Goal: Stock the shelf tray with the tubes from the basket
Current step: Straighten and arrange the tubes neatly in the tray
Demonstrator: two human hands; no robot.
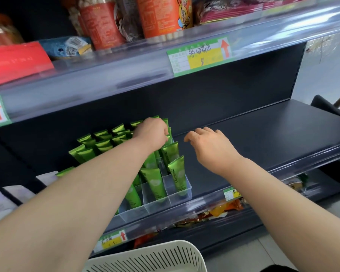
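A clear divided tray [182,195] stands on the dark middle shelf, holding several upright green tubes [154,182]. My left hand [152,132] reaches over the tray's back right corner, its fingers curled round the top of a green tube [168,137] there. To the right of the tray my right hand [208,144] hovers above the bare shelf, fingers loosely bent and holding nothing. The white slotted basket [155,256] sits at the bottom of the view below the shelf; its inside is not visible.
The dark shelf [263,134] stretches to the right of the tray. The upper shelf [126,61] with snack jars and price tags overhangs close above my hands. Packets fill the lower shelf [214,211]. White items [12,197] lie at the left.
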